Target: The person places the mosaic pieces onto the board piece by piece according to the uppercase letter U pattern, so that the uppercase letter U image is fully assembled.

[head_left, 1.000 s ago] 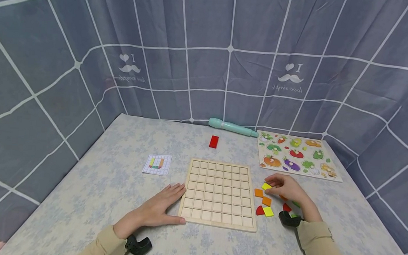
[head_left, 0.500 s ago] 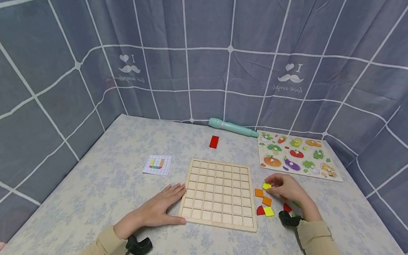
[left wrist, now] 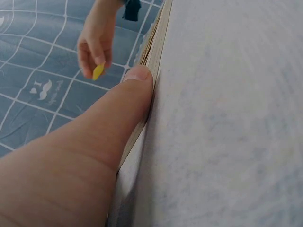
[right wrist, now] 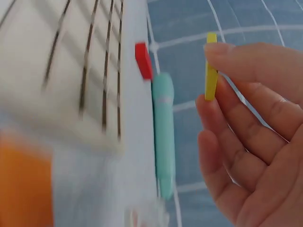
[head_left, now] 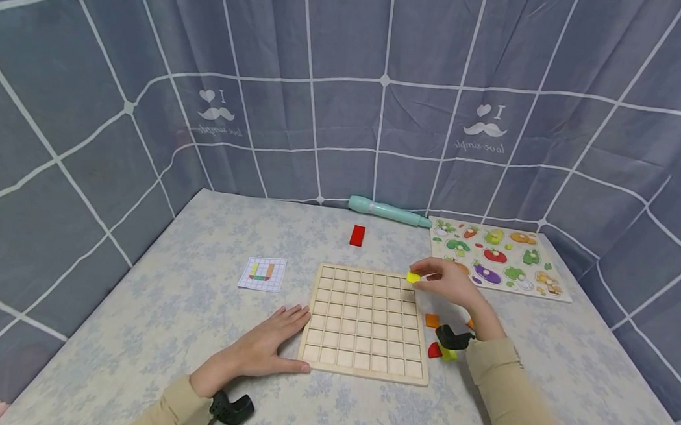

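Note:
My right hand pinches a small yellow tile between thumb and fingers. It is held in the air over the far right corner of a wooden grid board, whose square cells hold nothing. My left hand lies flat on the table with spread fingers, its thumb and fingertips touching the board's left edge. Right of the board lie loose tiles: an orange square, a red rounded piece and a yellow one. My right wrist and sleeve hide others there.
A card with a coloured pattern on a grid lies left of the board. Behind the board are a red block and a mint-green pen-like stick. At the back right lies a vegetable puzzle board. Grey-blue checked curtains surround the table.
My right hand has lifted the yellow tile from the loose pieces and carried it left and away from me, to the board's far right corner. The left hand has stayed still.

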Demonstrator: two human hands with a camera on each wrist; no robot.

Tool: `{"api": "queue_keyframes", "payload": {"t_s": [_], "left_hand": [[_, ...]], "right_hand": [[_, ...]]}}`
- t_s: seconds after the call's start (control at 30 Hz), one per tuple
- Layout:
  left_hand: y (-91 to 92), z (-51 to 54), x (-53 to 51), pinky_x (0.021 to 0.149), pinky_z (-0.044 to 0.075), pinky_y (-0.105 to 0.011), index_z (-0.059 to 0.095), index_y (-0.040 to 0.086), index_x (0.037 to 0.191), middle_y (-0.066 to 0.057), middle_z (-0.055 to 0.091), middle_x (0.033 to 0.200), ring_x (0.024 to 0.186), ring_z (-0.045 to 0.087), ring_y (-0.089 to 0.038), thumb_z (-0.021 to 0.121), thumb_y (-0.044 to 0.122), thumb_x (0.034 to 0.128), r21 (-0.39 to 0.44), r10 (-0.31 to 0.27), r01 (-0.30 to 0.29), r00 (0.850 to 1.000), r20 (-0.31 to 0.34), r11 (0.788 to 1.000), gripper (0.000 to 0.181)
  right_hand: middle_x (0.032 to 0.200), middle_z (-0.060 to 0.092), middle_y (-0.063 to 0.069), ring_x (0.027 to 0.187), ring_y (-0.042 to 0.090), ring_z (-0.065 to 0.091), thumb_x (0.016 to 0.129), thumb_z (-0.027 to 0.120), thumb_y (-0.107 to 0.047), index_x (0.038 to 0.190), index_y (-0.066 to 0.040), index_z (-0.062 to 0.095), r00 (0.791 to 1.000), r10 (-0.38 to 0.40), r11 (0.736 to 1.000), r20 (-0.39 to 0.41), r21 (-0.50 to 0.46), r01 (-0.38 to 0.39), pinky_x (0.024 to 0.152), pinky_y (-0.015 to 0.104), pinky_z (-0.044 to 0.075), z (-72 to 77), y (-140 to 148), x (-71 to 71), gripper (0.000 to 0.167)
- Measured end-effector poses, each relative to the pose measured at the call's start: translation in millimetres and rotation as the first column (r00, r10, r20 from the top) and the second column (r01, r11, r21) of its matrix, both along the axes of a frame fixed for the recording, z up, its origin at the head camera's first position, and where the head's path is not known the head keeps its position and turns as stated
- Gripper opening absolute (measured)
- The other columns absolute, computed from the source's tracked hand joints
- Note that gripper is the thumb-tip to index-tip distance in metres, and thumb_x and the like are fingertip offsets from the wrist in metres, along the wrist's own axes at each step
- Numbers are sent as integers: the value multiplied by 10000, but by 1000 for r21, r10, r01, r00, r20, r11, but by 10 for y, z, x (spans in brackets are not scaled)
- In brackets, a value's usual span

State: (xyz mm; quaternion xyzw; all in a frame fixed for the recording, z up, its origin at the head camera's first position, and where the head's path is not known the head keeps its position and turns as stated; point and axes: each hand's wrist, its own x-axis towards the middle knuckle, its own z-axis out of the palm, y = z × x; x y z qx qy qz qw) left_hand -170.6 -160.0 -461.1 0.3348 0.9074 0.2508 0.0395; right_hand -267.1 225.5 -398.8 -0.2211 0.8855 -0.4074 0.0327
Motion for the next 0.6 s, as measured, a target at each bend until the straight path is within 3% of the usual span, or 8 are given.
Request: {"api": "queue_keyframes", "payload": {"t_s": [0.27, 0.6], "left_hand": [[2, 15, 8, 1169, 97, -395, 292, 15, 1465, -88, 231, 1532, 1413, 165, -233, 596, 623, 813, 6, -6, 6, 1000, 6, 1000, 942], [12, 23, 15, 1169, 95, -374, 284, 32, 1473, -66, 226, 1536, 1415, 149, -197, 589, 631, 813, -14, 11, -10, 1000, 12, 1000, 941]], "right_hand": [[1121, 639, 103, 1027, 273, 583, 840, 712, -125, 1163, 11, 635, 995, 103, 994, -1, -21, -103, 891, 409, 498, -10, -633, -220, 359], [1108, 641, 116, 1021, 273, 589, 831, 717, -90, 1153, 19, 634, 983, 168, 986, 78, -34, -166, 863, 331, 523, -131, -1186, -331, 350]]}}
